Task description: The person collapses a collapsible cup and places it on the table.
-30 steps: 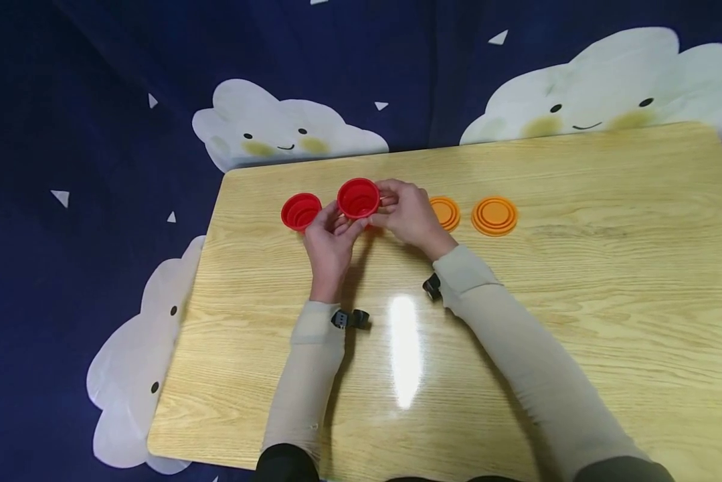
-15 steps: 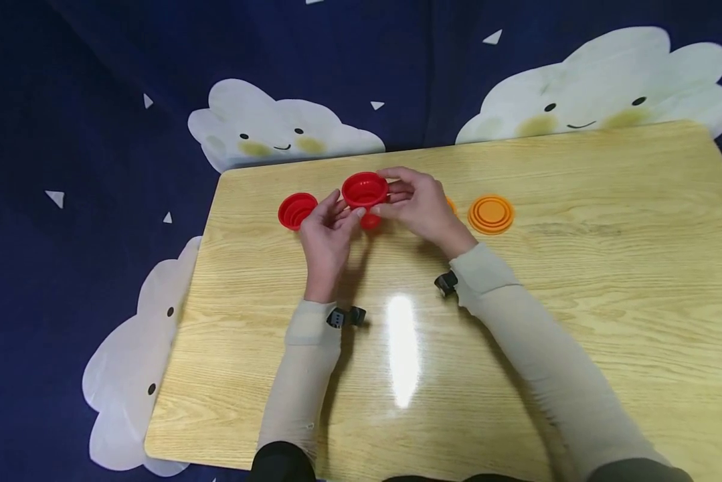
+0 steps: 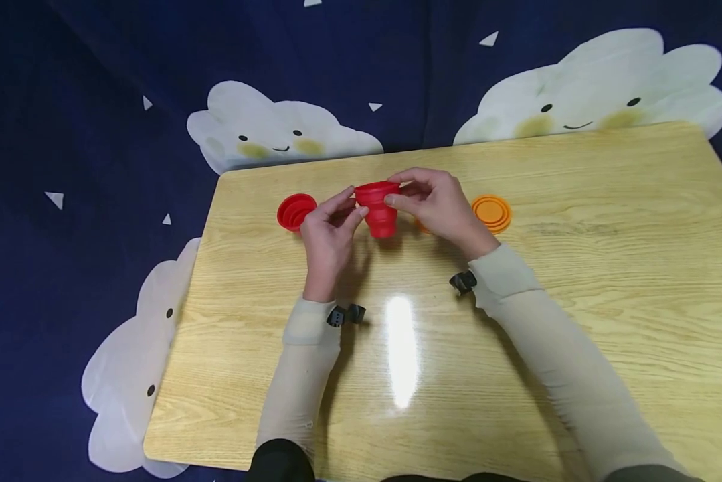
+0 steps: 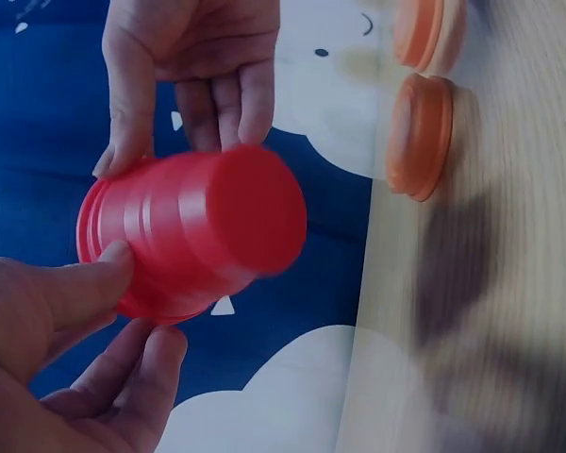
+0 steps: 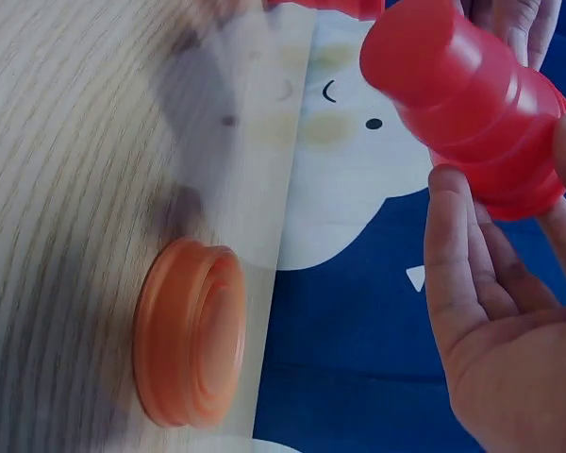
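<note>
Both hands hold a red collapsible cup (image 3: 383,213) above the table, its stepped side facing the head camera and its rim uppermost. My left hand (image 3: 329,234) pinches it near the rim on the left, thumb in front. On the opposite side my right hand (image 3: 443,206) grips the rim between thumb and fingers. In the left wrist view the cup's round base (image 4: 257,209) points toward the table side, with the body drawn out in rings. A second red collapsible cup (image 3: 296,211) stands on the table just left of my left hand.
One flattened orange collapsible cup (image 3: 491,213) lies right of my right hand. Another orange one (image 3: 422,227) is mostly covered by that hand. The wooden table (image 3: 457,375) ends at the back against a dark blue curtain (image 3: 336,53) with clouds.
The held red cup has tipped from showing its inside to showing its side, and its lower rings now stand out in full. My right hand has shifted right; the left stays nearly in place.
</note>
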`<state>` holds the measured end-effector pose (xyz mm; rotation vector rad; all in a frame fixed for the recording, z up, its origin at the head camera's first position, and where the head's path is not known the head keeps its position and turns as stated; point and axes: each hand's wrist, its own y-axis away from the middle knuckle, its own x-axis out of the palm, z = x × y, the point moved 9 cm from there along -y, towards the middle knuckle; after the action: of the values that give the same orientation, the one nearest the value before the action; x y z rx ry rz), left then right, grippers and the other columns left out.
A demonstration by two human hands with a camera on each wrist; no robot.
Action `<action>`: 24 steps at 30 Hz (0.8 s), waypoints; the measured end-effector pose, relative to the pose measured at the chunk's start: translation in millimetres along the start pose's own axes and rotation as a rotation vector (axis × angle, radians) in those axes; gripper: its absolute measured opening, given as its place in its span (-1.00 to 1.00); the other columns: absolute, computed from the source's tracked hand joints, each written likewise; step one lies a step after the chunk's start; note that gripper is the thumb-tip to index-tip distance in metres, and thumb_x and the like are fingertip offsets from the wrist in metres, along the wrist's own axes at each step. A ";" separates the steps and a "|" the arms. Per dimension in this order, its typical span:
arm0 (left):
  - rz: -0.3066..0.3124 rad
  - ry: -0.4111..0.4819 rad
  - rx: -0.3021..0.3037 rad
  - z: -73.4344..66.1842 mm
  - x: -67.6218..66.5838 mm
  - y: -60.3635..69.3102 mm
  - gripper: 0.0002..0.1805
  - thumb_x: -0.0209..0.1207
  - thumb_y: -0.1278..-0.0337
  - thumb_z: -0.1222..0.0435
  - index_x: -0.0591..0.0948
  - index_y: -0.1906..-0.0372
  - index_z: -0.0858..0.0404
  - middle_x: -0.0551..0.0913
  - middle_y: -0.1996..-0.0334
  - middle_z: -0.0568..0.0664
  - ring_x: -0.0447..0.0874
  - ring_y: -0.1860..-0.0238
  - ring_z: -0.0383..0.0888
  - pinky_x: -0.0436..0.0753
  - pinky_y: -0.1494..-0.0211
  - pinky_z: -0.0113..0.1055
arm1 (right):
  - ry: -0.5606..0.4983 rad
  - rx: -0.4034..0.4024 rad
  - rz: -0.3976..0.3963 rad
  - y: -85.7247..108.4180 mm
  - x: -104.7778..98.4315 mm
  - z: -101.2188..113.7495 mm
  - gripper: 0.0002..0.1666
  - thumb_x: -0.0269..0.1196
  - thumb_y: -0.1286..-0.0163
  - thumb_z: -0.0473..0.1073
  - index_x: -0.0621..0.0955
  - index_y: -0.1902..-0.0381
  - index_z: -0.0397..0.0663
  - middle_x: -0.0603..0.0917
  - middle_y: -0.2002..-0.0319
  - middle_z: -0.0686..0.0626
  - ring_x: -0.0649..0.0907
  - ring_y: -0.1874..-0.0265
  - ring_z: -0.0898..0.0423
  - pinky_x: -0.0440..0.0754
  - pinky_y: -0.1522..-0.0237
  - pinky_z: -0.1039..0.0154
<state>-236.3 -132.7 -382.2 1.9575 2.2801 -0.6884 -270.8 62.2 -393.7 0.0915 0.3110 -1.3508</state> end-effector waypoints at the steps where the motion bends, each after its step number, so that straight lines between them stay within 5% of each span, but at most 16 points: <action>1: -0.002 0.006 0.010 -1.0 0.4 -0.1 -0.56 0.45 -0.10 0.28 0.71 -0.13 0.24 0.74 0.11 0.09 0.71 0.13 -0.10 0.70 0.02 -0.31 | 0.000 0.011 0.004 1.0 -1.6 -1.3 -0.54 0.44 -0.31 -0.02 0.69 -0.13 -0.01 0.70 0.01 0.00 0.71 0.19 0.07 0.70 0.11 0.22; 5: 0.015 0.019 0.029 -7.5 3.6 -0.9 -0.57 0.49 -0.05 0.25 0.73 -0.05 0.31 0.72 0.07 0.09 0.71 0.11 -0.03 0.70 -0.02 -0.22 | -0.005 0.039 0.017 4.8 -9.5 -4.3 -0.54 0.41 -0.34 0.01 0.67 -0.15 0.02 0.71 0.05 -0.03 0.71 0.17 0.00 0.70 0.17 0.21; 9: 0.061 0.048 -0.021 -11.3 9.0 -1.7 -0.58 0.48 -0.06 0.23 0.71 -0.03 0.30 0.70 0.04 0.03 0.70 0.05 -0.06 0.69 -0.04 -0.26 | -0.009 0.031 0.030 8.0 -16.4 0.3 -0.57 0.38 -0.38 -0.02 0.67 -0.14 -0.03 0.72 0.09 -0.08 0.71 0.20 -0.08 0.71 0.20 0.21; 16: 0.146 0.276 -0.026 -20.6 27.4 -6.4 -0.62 0.47 -0.07 0.33 0.67 0.00 0.35 0.71 0.12 0.09 0.71 0.11 -0.02 0.70 -0.01 -0.24 | -0.052 0.075 0.035 13.6 -32.8 5.2 -0.61 0.31 -0.44 -0.09 0.63 -0.12 -0.17 0.75 0.26 -0.17 0.73 0.38 -0.01 0.74 0.27 0.17; 20: 0.193 0.250 -0.042 -22.1 34.6 -6.8 -0.58 0.45 -0.11 0.29 0.70 -0.09 0.29 0.72 0.14 0.06 0.70 0.14 -0.03 0.71 0.04 -0.26 | -0.011 0.072 0.032 16.1 -38.0 5.6 -0.60 0.32 -0.43 -0.06 0.64 -0.10 -0.18 0.74 0.34 -0.19 0.70 0.43 -0.08 0.71 0.36 0.22; 24: 0.240 0.208 -0.096 -19.9 41.1 -3.4 -0.64 0.45 -0.11 0.23 0.74 -0.02 0.25 0.72 0.19 0.02 0.64 0.22 -0.04 0.68 0.18 -0.31 | 0.104 0.032 0.017 18.8 -43.7 7.2 -0.59 0.35 -0.38 -0.01 0.67 -0.07 -0.13 0.66 0.16 -0.12 0.60 0.24 -0.08 0.62 0.28 0.25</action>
<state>-242.7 -87.7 -376.7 2.2989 2.0830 -0.3611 -259.4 105.9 -377.1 0.1907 0.3754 -1.3365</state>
